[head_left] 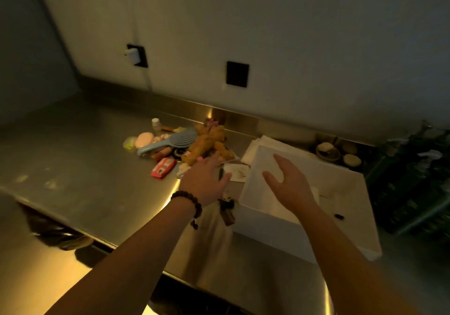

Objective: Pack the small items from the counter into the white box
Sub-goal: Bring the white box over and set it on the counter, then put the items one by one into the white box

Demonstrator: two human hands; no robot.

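Both empty and spread, the left hand point(204, 180) reaching toward the clutter at eleven o'clock of the white box point(304, 207) risks sweeping the red case point(163, 167) off the counter point(73, 149), while the right hand point(287, 183) hovers over the box.

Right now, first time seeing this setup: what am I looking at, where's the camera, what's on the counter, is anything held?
There is no machine here: a person works with two bare hands, filmed by one wide-angle camera worn on the head, looking forward and down. The left hand, with a bead bracelet on its wrist, reaches open toward a pile of small items on the steel counter: a blue hairbrush, a yellow plush toy, a red case, a pink round thing. The right hand hovers open over the white box. Neither hand holds anything. The picture is dim and somewhat blurred.
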